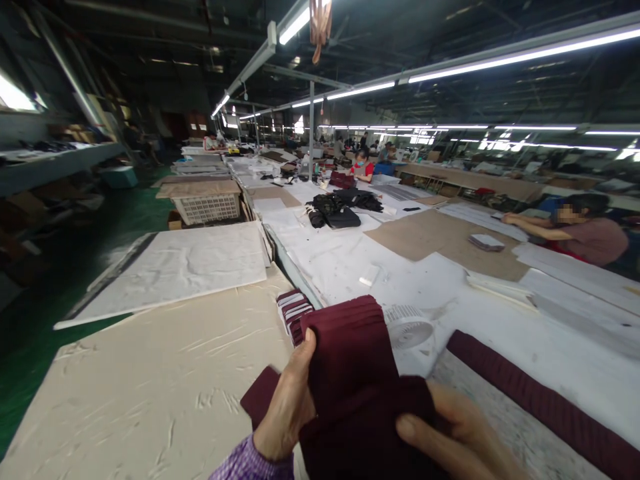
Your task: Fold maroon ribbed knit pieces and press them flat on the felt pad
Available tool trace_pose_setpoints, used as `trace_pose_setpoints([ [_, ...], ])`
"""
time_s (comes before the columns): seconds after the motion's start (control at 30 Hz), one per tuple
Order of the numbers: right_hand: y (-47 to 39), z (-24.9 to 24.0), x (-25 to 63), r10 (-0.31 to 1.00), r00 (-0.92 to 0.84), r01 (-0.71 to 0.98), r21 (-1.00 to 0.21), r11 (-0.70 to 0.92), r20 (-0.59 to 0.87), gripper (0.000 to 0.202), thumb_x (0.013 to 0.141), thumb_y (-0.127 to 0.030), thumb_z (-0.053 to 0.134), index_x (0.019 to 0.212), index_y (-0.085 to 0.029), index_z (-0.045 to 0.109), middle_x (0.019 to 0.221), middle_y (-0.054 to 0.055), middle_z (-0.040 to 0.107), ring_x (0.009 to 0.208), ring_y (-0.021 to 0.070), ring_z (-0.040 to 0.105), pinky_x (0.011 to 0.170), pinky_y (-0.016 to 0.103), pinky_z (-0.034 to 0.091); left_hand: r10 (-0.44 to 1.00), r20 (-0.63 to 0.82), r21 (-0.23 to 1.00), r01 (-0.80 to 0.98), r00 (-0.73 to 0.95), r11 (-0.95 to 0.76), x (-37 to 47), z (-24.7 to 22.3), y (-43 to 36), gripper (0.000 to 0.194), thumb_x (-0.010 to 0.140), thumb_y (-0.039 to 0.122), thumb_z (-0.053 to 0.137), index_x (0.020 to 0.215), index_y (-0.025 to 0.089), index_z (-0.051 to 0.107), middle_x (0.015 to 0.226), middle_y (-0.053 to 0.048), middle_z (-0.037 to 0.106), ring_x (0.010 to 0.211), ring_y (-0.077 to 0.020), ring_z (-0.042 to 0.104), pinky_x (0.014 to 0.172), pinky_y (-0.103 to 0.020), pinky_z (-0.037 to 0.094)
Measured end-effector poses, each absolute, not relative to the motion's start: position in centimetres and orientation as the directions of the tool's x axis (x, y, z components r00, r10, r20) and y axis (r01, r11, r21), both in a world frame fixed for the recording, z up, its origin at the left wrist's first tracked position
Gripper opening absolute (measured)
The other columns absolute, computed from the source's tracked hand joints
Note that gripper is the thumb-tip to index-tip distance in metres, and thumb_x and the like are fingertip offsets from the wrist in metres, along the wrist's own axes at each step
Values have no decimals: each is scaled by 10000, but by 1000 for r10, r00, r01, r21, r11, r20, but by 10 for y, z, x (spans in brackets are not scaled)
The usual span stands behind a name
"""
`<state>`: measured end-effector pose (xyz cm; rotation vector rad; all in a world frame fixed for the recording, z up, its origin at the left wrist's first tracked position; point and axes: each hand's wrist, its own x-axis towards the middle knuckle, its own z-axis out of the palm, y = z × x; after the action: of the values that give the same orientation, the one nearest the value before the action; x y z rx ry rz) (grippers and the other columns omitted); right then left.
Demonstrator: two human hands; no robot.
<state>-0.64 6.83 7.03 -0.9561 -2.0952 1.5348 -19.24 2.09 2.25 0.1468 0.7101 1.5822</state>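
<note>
Several layers of maroon fabric (350, 353) are held up in front of me, stacked with ridged edges at the top. My left hand (287, 400), in a purple knitted cuff, grips their left side with the thumb in front. On the lower right, my right hand (460, 427) pinches a darker maroon part, its thumb on the near face. Behind my left wrist lies another maroon piece (261, 395) on the cream sheet. A row of maroon and white folded bundles (294, 312) sits just beyond my left hand. To the right rests a long maroon fabric strip (540, 400).
A cream-covered surface (150, 373) spreads to the left, beside the long white table (320, 260). A small white fan (410, 330) stands beyond the fabric. Black garments (340, 208) lie farther up. One person (595, 233) works at the right; a plastic crate (207, 208) stands at left.
</note>
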Motion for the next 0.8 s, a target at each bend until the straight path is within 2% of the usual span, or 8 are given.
trace_pose_setpoints([
  [0.1,81,58,-20,871,-460,438,-809,392,173,248,771,-435,604,778,-211,709,982,94,611,918,276,594,824,404,512,941,-310,502,-864,-136,41,-189,24,20,596,835,438,542,1319,99,464,1213,-154,634,1183,-299,543,1071,-437,377],
  [0.17,89,48,-21,878,-398,481,-755,445,264,244,756,-427,619,784,-205,716,1097,113,560,1016,293,556,878,415,485,953,-278,488,-873,-122,31,-189,23,19,584,858,438,503,1321,84,457,1221,-167,626,1199,-301,528,1080,-457,358],
  [0.3,94,40,-18,815,-558,353,-845,402,154,251,825,-416,585,945,-237,712,1152,80,578,1085,252,544,934,361,459,967,-244,446,-894,-72,47,-189,20,19,573,882,440,457,1320,72,457,1216,-167,629,1222,-296,509,1095,-456,334],
  [0.43,91,41,-19,780,-624,245,-939,241,38,293,855,-409,567,1068,-239,676,1160,66,632,1063,256,583,930,365,466,969,-244,409,-911,-48,57,-189,20,21,572,879,446,459,1322,84,460,1207,-147,639,1226,-293,506,1096,-449,334],
  [0.6,87,37,-25,823,-565,171,-984,49,-57,340,827,-422,602,1094,-220,664,1081,70,696,1043,289,613,811,345,529,968,-251,402,-912,-25,81,-190,19,22,570,874,475,452,1296,94,494,1174,-148,658,1198,-296,531,1073,-455,363],
  [0.7,87,33,-26,849,-523,141,-990,-2,-76,365,800,-436,629,1085,-209,664,1014,66,719,1000,290,631,789,350,537,970,-241,410,-903,27,127,-192,15,20,616,844,565,445,1230,99,560,1143,-149,673,1166,-295,556,1055,-439,388],
  [0.77,86,32,-27,860,-501,147,-989,-21,-93,365,792,-442,635,1063,-199,669,972,64,726,963,287,641,787,357,537,979,-206,472,-878,-15,85,-192,11,18,597,768,576,566,1164,132,610,1118,-129,688,1135,-292,579,1036,-417,413],
  [0.8,86,32,-27,865,-492,155,-988,-25,-99,367,790,-445,635,1055,-193,670,953,65,728,946,286,644,784,360,537,981,-183,524,-850,-61,45,-191,9,17,546,721,512,662,1136,158,626,1109,-111,694,1117,-286,591,1024,-405,424],
])
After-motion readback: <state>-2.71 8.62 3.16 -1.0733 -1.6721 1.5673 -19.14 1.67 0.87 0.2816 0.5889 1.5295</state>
